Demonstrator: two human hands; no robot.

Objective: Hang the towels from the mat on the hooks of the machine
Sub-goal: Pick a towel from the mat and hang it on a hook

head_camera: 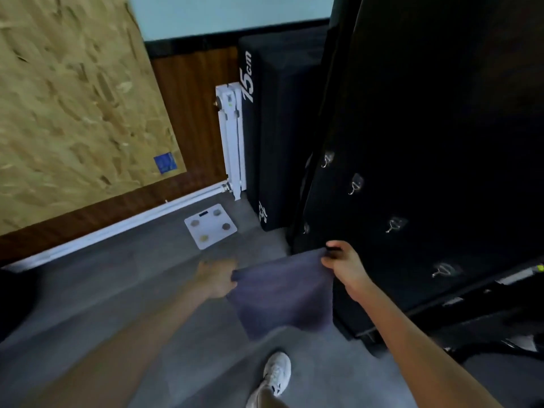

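Left hand: the left hand point(217, 279) has its fingers curled round the towel's left upper corner, gripping it.
Towel: the purple-grey towel point(282, 295) hangs stretched between both hands above the floor point(132, 275), its lower edge loose, just in front of the machine's lower corner.
Right hand: the right hand point(343, 265) pinches the right upper corner, close against the dark panel.
Hooks: a slanting row of small metal hooks on the black machine point(441, 113) – far hook point(327, 160), second hook point(356, 184), third hook point(396, 225) and nearest hook point(444, 270); all four look bare.
Step in hand: carrying one towel to the machine; the hanging is not yet done. The mat is not in view.
Next move: probably lifting the right-hand corner up and rightward onto a free hook – the hooks are small, so a bunched edge or loop must be set over the tip, with the left hand keeping the cloth slack.
Around: a chipboard panel point(73, 98) at far left, a white radiator point(232, 136), a white bathroom scale point(210, 226) on the floor, a black block point(279, 128) marked 15cm beside the machine, a white shoe point(276, 372) below.
In the way: nothing between towel and hooks; the frame is motion-blurred and the panel very dark, so the hook tips are hard to make out.
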